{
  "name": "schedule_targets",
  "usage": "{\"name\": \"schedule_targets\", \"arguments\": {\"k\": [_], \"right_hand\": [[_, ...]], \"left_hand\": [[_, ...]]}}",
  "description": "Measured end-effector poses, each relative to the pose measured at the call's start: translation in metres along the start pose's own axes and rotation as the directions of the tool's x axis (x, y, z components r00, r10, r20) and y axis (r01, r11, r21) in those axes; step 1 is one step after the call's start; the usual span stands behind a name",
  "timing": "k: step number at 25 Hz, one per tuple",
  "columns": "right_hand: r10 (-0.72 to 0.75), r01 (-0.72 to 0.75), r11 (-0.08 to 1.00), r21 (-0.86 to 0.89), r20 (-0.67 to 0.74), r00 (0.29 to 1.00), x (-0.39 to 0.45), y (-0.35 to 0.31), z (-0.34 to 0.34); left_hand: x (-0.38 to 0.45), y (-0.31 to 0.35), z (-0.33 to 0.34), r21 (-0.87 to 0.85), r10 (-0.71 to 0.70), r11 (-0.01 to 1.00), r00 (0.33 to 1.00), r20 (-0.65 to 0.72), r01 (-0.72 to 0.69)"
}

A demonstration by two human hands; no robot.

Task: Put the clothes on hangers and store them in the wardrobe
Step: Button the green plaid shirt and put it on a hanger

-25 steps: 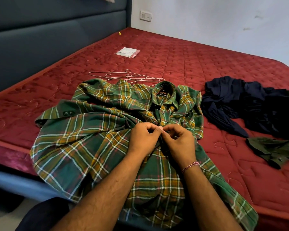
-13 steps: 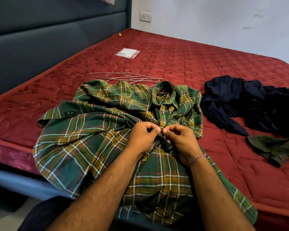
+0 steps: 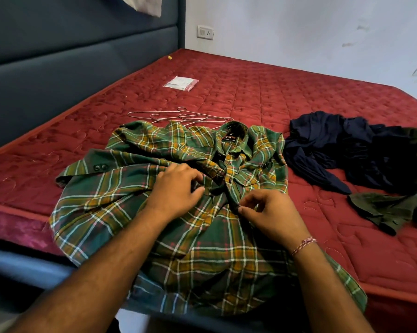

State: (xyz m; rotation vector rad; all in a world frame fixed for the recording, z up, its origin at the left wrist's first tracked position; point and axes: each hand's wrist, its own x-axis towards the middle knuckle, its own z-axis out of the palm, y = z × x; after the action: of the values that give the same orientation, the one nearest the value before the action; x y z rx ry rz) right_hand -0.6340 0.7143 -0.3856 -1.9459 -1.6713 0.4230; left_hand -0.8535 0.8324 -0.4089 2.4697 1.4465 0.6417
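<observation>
My right hand (image 3: 270, 212) pinches the front edge of the green and yellow plaid cotton shirt (image 3: 169, 212) between thumb and forefinger, at what looks like a button on the placket, though it is too small to be sure. My left hand (image 3: 178, 188) rests on the cloth just beside it, fingers loosely curled and pressing the other front panel; I cannot tell whether they actually grip a fold.

The shirt lies spread, collar away from me, on the red quilted mattress (image 3: 274, 92), its hem hanging over the near edge. Just beyond the collar, a small pile of thin metal wire hangers (image 3: 178, 116) lies on the mattress, touching or nearly touching the shirt. To the right, near the shirt's sleeve, sits a crumpled heap of dark navy clothes (image 3: 347, 145), with a dark olive garment (image 3: 390, 207) in front of it.

By my reckoning the job is barely begun: no garment is on a hanger, the shirt front is partly open, the other clothes wait untouched, and no wardrobe is in view. A small clear plastic packet (image 3: 181, 83) lies farther up the bed.
</observation>
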Motion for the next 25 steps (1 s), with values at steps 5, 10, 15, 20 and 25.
{"name": "schedule_targets", "arguments": {"k": [5, 10, 15, 20, 25], "right_hand": [[0.023, -0.024, 1.000, -0.019, -0.052, 0.998, -0.006, -0.007, 0.003], [0.052, -0.052, 0.999, -0.014, -0.042, 0.998, -0.011, -0.008, 0.000], [0.171, -0.143, 0.809, 0.570, 0.005, 0.985, -0.016, -0.012, -0.005], [0.210, -0.224, 0.462, 0.858, 0.140, 0.968, -0.024, -0.027, 0.012], [0.256, -0.192, 0.341, 0.920, 0.105, 0.961, -0.032, -0.030, 0.022]], "left_hand": [[0.010, 0.010, 0.004, 0.343, 0.068, 0.933, 0.991, 0.119, -0.106], [0.028, 0.013, -0.014, 0.280, 0.023, 0.957, 0.980, 0.198, -0.079], [0.010, 0.017, -0.058, -0.291, -0.025, 0.956, 1.000, 0.000, 0.024], [-0.034, 0.047, -0.042, -0.821, -0.237, 0.510, 0.959, 0.154, 0.258], [-0.055, 0.056, 0.000, -0.860, -0.311, 0.369, 0.919, 0.244, 0.353]]}}
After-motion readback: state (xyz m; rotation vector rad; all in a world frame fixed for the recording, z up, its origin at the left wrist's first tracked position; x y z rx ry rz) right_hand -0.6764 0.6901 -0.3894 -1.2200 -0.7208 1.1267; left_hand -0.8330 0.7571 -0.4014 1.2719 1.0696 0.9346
